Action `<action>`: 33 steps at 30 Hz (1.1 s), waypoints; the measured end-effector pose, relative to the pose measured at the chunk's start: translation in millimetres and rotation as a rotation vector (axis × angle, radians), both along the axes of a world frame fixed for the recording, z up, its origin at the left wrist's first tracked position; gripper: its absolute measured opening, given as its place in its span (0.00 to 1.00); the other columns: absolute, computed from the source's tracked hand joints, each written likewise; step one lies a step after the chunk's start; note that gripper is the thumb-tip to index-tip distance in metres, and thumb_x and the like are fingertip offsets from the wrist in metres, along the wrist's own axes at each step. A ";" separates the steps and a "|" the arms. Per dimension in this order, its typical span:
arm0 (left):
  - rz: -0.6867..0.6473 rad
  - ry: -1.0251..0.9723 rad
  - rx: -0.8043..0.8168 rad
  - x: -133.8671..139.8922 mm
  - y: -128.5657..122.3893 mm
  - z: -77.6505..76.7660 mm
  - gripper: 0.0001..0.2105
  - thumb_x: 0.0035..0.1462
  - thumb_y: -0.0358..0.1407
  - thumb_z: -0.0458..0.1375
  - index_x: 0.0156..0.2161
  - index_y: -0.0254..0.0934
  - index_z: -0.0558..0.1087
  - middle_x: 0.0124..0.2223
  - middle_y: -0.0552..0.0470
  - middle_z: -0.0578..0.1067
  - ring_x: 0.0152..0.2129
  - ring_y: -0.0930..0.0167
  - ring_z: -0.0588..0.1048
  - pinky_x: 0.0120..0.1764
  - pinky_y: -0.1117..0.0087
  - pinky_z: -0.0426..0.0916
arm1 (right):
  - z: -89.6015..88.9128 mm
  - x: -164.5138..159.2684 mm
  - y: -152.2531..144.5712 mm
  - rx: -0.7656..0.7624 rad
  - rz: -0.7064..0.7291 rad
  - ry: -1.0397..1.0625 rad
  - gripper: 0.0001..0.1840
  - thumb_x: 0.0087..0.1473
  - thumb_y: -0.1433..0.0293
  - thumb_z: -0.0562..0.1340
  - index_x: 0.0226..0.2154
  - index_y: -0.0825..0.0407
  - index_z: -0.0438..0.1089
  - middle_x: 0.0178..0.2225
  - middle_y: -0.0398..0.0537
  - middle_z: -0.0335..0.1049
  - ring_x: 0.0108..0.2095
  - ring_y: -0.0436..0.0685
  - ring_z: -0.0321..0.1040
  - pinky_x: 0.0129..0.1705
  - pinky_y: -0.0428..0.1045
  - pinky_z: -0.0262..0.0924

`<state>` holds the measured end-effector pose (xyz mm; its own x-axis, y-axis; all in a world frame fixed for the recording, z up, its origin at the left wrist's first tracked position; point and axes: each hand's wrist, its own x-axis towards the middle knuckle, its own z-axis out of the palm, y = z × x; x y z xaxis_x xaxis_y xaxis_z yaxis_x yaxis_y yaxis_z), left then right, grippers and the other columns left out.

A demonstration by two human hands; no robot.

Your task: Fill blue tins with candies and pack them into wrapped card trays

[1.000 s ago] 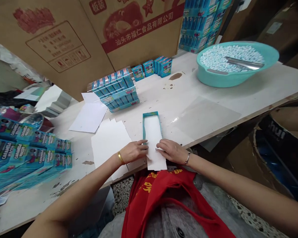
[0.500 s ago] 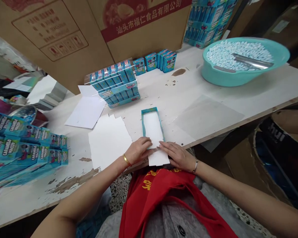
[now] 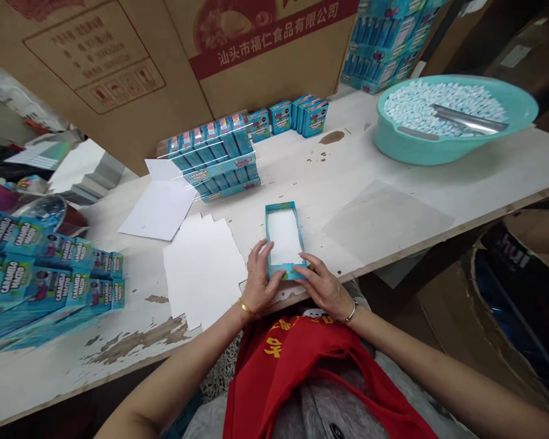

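Apron: red cloth apron point(image 3: 293, 350), yellow characters, too folded to read.
Left hand point(image 3: 260, 280): curled round the near left corner, thumb on the end wall, fingers along the side.
Right hand point(image 3: 321, 285): thumb and fingers pinching the near right corner.
Tray: shallow blue-and-white rectangular card tray point(image 3: 285, 235), flat between the hands at the worktop's point(image 3: 302, 177) near edge.
Tray risk: near wall might spring open if its fold isn't locked; uneven thumb pressure could skew a corner.
Edge risk: a backward tug could tip it off.
Sheets: loose white card sheets point(image 3: 205, 268) just left; a stray elbow could scatter them.
Left stack: blue printed candy packs point(image 3: 41, 274), "CARAMELO MACIZO".
Wrapped pack: film-wrapped blue boxes point(image 3: 215, 161), same lettering.
Small row: upright blue cartons point(image 3: 281, 116), same again.
Big carton: brown cardboard box point(image 3: 178, 55), red band reading 汕头市福仁食品有限公司.
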<state>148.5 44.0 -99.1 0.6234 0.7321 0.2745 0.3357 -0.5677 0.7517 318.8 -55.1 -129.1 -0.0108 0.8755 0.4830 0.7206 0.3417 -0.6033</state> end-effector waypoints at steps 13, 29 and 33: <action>0.141 0.181 -0.058 18.2 -18.9 15.9 0.22 0.58 0.29 0.48 0.59 0.37 0.60 0.63 0.40 0.59 0.61 0.59 0.56 0.60 0.52 0.51 | 3.1 -8.4 14.3 -0.097 -0.016 -0.211 0.10 0.58 0.77 0.53 0.34 0.55 0.70 0.39 0.55 0.66 0.38 0.58 0.60 0.41 0.55 0.63; -0.302 0.965 -0.153 43.6 36.8 61.3 0.14 0.50 0.44 0.57 0.38 0.36 0.69 0.35 0.45 0.80 0.37 0.57 0.77 0.49 0.52 0.56 | -7.1 -5.6 47.6 -0.384 -0.105 0.409 0.32 0.60 0.68 0.49 0.64 0.54 0.42 0.66 0.58 0.40 0.66 0.59 0.41 0.64 0.56 0.47; -0.319 1.048 -0.169 39.3 41.5 62.4 0.12 0.51 0.42 0.57 0.39 0.40 0.70 0.36 0.49 0.80 0.37 0.59 0.77 0.49 0.54 0.59 | -3.7 -10.6 75.9 -0.532 -0.233 0.454 0.32 0.54 0.71 0.53 0.62 0.54 0.54 0.61 0.57 0.56 0.62 0.61 0.52 0.62 0.55 0.51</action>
<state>187.8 85.5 -36.7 0.6554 0.4749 -0.5873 0.7074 -0.6585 0.2569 308.2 20.8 -132.8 0.3039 0.9480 -0.0950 0.3788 -0.2117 -0.9009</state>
